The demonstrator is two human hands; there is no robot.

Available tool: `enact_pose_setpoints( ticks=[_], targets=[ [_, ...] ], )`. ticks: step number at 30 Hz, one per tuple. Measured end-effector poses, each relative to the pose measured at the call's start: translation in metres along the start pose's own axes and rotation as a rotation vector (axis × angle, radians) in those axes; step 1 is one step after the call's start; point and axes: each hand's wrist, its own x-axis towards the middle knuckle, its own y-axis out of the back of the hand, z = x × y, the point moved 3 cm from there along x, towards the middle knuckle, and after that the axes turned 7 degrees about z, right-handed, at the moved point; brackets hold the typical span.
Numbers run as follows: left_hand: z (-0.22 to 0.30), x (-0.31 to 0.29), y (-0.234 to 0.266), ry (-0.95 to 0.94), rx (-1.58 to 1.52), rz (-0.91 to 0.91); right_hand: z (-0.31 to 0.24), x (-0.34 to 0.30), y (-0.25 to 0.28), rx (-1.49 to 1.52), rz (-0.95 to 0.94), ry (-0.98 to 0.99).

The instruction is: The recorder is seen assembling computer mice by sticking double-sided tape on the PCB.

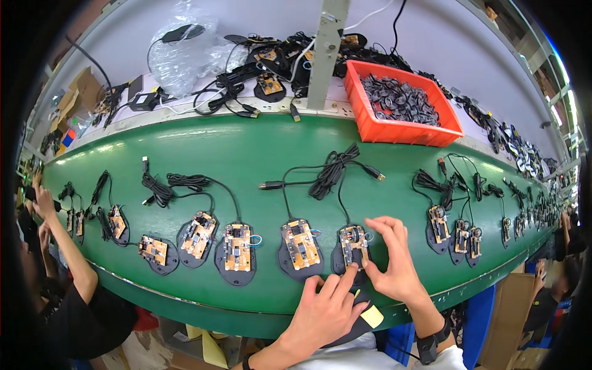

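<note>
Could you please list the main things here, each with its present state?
Mouse base at the hands: uncovered, circuit board exposed
Mouse base left of it: also uncovered
Black cables above them: bundled
Red bin: open-topped, filled with dark parts
Plastic bag: crumpled
Right hand: thumb and fingers apart

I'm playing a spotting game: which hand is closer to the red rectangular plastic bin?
Right. The right hand is on the near side of the bin; the left hand is farther back from it and more leftward.
</note>
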Motion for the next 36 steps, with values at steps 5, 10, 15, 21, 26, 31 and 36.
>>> enact_pose_setpoints(
  ticks=[5,10,15,21,26,31,36],
  targets=[
    [-0.008,0.004,0.021,-0.037,-0.015,0.162,-0.008,0.015,0.026,0.024,-0.051,0.026],
    [-0.041,0.000,0.034,0.123,0.152,0.150,-0.010,0.109,0.075,-0.101,0.152,0.327],
    [-0.050,-0.014,0.019,0.101,-0.064,0.076,0.022,0.242,0.088,-0.294,0.117,0.204],
    [-0.045,-0.010,0.027,0.101,-0.076,0.166,0.095,0.320,0.058,-0.708,-0.018,0.254],
    [-0.043,-0.019,0.059,0.152,-0.016,0.210,0.077,0.322,0.063,-0.729,-0.021,0.215],
    [-0.083,-0.046,0.087,0.291,0.157,0.261,0.027,0.276,0.086,-0.348,0.296,0.374],
    [-0.121,-0.067,0.115,0.477,0.234,0.229,-0.032,0.169,0.062,0.145,-0.039,0.469]
  ],
)
